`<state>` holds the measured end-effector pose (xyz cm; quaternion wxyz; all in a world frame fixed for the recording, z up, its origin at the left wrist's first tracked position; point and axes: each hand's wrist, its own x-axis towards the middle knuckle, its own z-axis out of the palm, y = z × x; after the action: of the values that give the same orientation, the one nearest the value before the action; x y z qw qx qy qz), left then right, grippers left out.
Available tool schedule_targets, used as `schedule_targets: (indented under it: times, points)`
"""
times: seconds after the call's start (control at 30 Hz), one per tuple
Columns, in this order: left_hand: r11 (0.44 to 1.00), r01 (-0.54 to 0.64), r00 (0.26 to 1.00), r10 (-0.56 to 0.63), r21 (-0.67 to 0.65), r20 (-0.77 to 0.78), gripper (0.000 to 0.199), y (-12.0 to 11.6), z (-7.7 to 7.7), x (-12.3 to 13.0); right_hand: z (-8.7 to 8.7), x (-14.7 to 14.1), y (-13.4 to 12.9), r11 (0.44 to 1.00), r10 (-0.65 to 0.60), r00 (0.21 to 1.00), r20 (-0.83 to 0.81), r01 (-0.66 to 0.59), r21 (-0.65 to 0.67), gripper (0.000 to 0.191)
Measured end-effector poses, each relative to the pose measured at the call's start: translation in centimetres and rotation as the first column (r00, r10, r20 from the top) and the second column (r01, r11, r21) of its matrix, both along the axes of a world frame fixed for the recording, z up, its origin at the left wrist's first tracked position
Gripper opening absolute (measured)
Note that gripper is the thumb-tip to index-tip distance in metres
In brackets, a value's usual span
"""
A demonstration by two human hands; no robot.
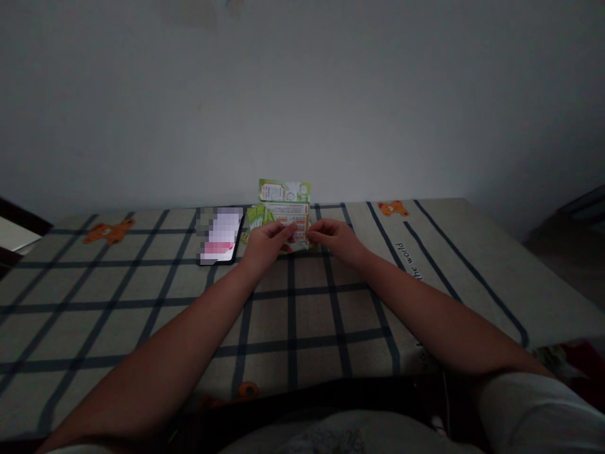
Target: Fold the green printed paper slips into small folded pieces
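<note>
A green and white printed card packet, with small text panels and an upper flap standing above a fold, is between my hands near the back of the table. My left hand grips its lower part, the thumb lying over the printed face. At the lower right edge my right hand is closed in a pinch on the card. Fingers cover part of the lower print, and whether anything is inside the packet cannot be seen.
Left of the packet lies a phone with a lit, blurred screen. A checked tablecloth with orange bear prints covers the table. Behind it rises a plain wall. A white cable hangs below the front edge.
</note>
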<state>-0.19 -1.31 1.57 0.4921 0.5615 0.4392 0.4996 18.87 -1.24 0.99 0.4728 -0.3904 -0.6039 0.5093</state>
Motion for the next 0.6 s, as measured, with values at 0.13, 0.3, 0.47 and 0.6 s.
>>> schedule_targets:
  times: [0.13, 0.3, 0.47, 0.6]
  points:
    - [0.998, 0.011, 0.997, -0.007, -0.060, 0.072, 0.041, 0.33, -0.56, 0.07, 0.06, 0.02, -0.03, 1.000, -0.004, 1.000, 0.009, 0.004, -0.007, 0.023]
    - [0.997, 0.003, 0.996, 0.004, -0.082, 0.089, 0.039, 0.08, -0.38, 0.26, -0.10, 0.08, 0.16, 1.000, -0.005, 1.000, 0.008, 0.005, -0.023, 0.024]
    - [0.994, 0.030, 0.996, -0.021, -0.106, 0.084, 0.039, -0.29, -0.25, 0.43, -0.07, 0.12, 0.35, 0.998, -0.063, 0.998, 0.001, 0.063, 0.006, 0.031]
    - [0.989, 0.068, 0.995, -0.057, -0.128, 0.086, 0.038, -0.36, -0.07, 0.38, 0.10, 0.15, 0.39, 0.997, -0.073, 0.997, -0.006, 0.074, 0.029, 0.031]
